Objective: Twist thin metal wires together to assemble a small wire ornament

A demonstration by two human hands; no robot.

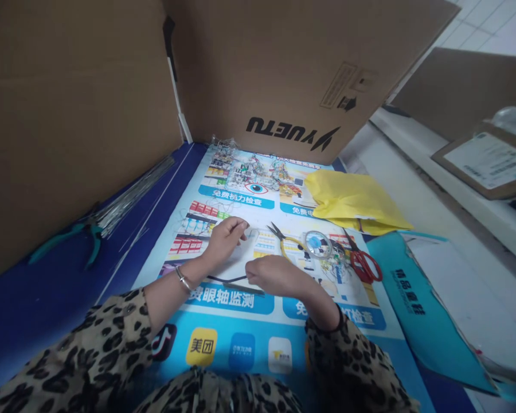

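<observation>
My left hand (226,241) is raised over the printed poster (245,335), thumb and fingers pinched together. Whatever it pinches is too fine to make out. My right hand (275,276) is a loose fist a little lower and to the right, its fingertips turned toward the left hand; its contents are hidden. Beneath the hands runs a dark curved line, and I cannot tell whether it is print or a cord. Yellow-handled pliers (287,241) lie just beyond the right hand. Close by are a round clear spool (318,245) and red-handled scissors (363,265).
Cardboard walls (262,69) enclose the back and left. A bundle of thin wires (131,198) and teal-handled cutters (79,238) lie left. Tangled wire pieces (262,172) sit at the back. Rightward are a yellow bag (356,198) and a teal shoebox piece (406,292).
</observation>
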